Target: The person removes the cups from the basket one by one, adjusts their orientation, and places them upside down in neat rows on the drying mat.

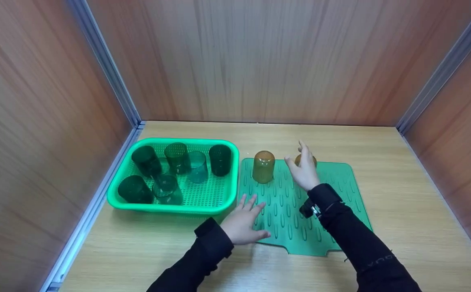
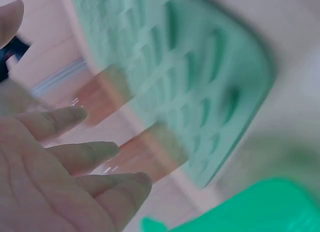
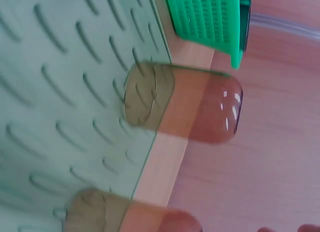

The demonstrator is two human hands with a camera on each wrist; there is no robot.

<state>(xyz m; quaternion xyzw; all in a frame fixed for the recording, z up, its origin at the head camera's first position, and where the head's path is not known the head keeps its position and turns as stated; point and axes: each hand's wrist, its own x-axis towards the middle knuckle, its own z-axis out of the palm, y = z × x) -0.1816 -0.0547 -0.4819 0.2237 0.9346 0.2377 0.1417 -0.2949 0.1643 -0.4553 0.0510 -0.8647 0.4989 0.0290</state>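
Observation:
Two amber drinking glasses stand upside down at the back of a green ridged mat; the left one (image 1: 263, 167) is in full sight. My right hand (image 1: 305, 174), fingers spread and extended, partly hides the other amber glass (image 1: 298, 159) in the head view. In the right wrist view, that second glass (image 3: 140, 216) stands apart from the fingertips (image 3: 308, 228) at the lower edge. Over the left edge of the mat (image 1: 282, 219), my left hand (image 1: 243, 223) has its fingers spread and holds nothing. Both glasses look blurred in the left wrist view.
A bright green plastic basket (image 1: 236, 178) sits left of the mat. Inside are several dark green glasses (image 1: 220, 160) and a bluish clear glass (image 1: 198, 167), some leaning. Wood-grain walls (image 1: 260, 61) enclose the table (image 1: 385, 174) at the back and both sides.

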